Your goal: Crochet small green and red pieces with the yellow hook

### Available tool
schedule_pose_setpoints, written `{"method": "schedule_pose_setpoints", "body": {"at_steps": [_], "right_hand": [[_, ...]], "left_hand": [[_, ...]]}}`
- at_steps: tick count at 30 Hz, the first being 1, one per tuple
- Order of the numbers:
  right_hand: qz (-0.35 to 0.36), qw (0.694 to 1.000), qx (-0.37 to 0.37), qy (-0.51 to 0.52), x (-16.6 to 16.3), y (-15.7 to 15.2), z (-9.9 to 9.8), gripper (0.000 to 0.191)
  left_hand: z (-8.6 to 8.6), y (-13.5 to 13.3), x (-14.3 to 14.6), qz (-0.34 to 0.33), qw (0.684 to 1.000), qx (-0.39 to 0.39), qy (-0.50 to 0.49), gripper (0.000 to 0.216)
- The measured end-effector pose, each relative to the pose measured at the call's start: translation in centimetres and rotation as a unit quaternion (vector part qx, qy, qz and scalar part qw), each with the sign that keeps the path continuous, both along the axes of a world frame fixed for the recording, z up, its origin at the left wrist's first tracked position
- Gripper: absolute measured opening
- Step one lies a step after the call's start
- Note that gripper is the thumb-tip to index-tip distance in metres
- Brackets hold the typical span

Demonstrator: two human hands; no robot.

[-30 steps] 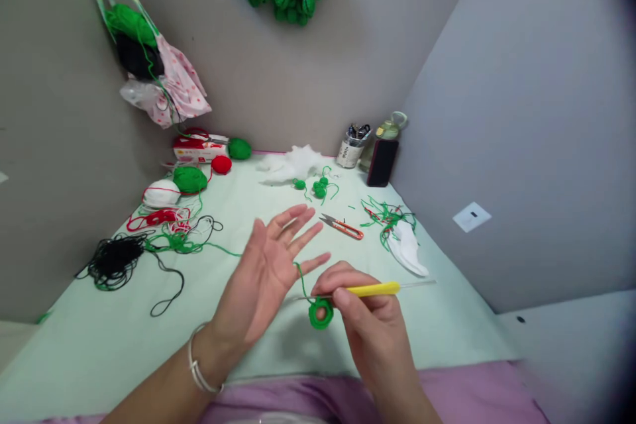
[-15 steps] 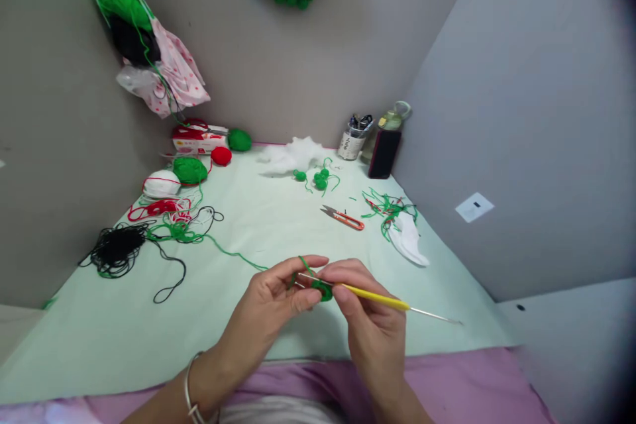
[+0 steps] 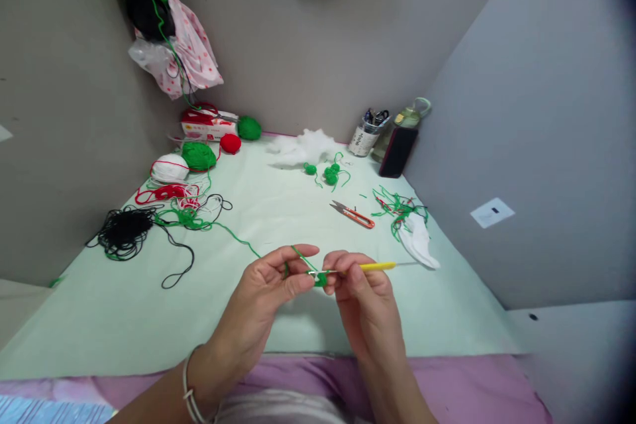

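Between the thumb and fingers of my left hand [image 3: 275,278] is a small green crochet piece [image 3: 320,279]. Green yarn [image 3: 233,236] runs from the table to this hand and passes over its raised index finger. My right hand [image 3: 368,291] is closed around a crochet hook [image 3: 377,266] with a yellow handle. The hook's metal tip lies at the top of the green piece, where the yarn meets it. The fingers of both hands hide part of the piece.
Orange thread snips [image 3: 354,214] lie beyond my hands, with small green crocheted balls [image 3: 331,174] and white stuffing [image 3: 303,148] behind. Black yarn [image 3: 126,232] and several yarn balls sit left. Yarn scraps [image 3: 400,209], a phone [image 3: 398,152] and a pen cup [image 3: 365,138] stand right.
The hook has turned flatter, and its tip has moved from above the left fingers to the green piece. My right hand has shifted slightly up. The whole view has tilted a little.
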State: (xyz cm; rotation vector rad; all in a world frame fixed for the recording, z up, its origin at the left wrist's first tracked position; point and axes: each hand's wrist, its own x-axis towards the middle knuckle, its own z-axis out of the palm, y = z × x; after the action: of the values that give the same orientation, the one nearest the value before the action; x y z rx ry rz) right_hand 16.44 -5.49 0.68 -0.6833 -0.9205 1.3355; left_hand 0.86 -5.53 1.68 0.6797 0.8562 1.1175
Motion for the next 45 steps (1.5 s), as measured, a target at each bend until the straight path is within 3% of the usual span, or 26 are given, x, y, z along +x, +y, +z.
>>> {"method": "schedule_pose_setpoints", "body": {"at_steps": [4,10,16,21,24,30,32,37,39,41,43,45], "right_hand": [[-0.015,1.0,-0.011,-0.005,0.0,0.3,0.2,0.022],[-0.041,0.988,0.099,-0.113,0.5,-0.2,0.0,0.021],[-0.09,0.946,0.181,-0.252,0.7,-0.8,0.2,0.023],[-0.082,0.918,0.205,-0.33,1.3,-1.2,0.2,0.027],[-0.082,0.894,0.241,-0.37,1.3,-1.4,0.2,0.031],[-0.116,0.843,0.299,-0.433,0.4,-2.0,0.0,0.037],[-0.131,0.843,0.303,-0.425,0.2,-2.0,-0.5,0.036],[-0.14,0.879,0.291,-0.35,0.0,-1.0,-0.9,0.03],[-0.115,0.902,0.253,-0.332,0.1,-0.5,-0.5,0.027],[-0.095,0.909,0.231,-0.335,0.1,-0.1,-0.2,0.026],[-0.108,0.885,0.263,-0.368,0.1,0.0,-0.5,0.027],[-0.14,0.838,0.32,-0.42,-0.1,-0.2,-1.1,0.031]], "left_hand": [[-0.1,0.1,-0.2,0.001,1.0,-0.008,-0.006,0.029],[-0.7,0.0,-0.6,0.013,0.999,0.044,0.026,0.029],[-1.0,0.1,-0.7,0.025,0.996,0.07,0.049,0.024],[-0.7,0.3,-0.8,0.046,0.989,0.096,0.105,0.021],[-0.7,0.3,-0.7,0.091,0.967,0.149,0.183,0.021],[-1.1,0.0,-0.5,0.171,0.89,0.31,0.288,0.025],[-1.1,0.0,-0.3,0.173,0.901,0.296,0.267,0.024],[-1.1,0.3,-0.2,0.133,0.968,0.158,0.143,0.015],[-1.2,0.4,-0.4,0.135,0.963,0.17,0.16,0.015],[-1.3,0.4,-0.6,0.152,0.938,0.225,0.214,0.018],[-1.4,0.5,-0.5,0.169,0.919,0.257,0.246,0.02],[-1.3,0.6,-0.2,0.183,0.925,0.237,0.234,0.019]]}}
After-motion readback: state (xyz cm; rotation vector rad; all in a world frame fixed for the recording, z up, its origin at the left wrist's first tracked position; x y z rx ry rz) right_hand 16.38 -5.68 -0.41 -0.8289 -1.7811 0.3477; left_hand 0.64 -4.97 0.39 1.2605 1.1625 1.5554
